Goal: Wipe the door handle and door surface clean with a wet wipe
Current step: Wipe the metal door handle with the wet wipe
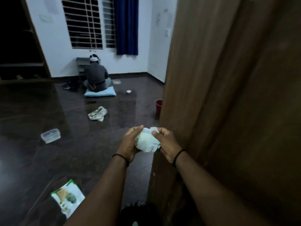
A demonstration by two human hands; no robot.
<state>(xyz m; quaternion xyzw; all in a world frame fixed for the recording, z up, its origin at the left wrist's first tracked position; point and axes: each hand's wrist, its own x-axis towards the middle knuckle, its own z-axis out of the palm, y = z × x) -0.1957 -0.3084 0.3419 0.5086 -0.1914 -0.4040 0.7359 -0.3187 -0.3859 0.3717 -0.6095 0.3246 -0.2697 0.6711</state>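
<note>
Both hands hold the wet wipe (147,141) bunched between them: left hand (130,144) cups it, right hand (164,141) pinches its top edge. We should refold to a flat pad first, then reach the door (236,95) just right; handle isn't visible.

Brown wood-grain door (228,79), white wipe (147,141), navy curtain (127,25), red bucket (159,107), pale-blue cushion (100,93).

Red bucket (159,107) half behind door (228,95)
</note>
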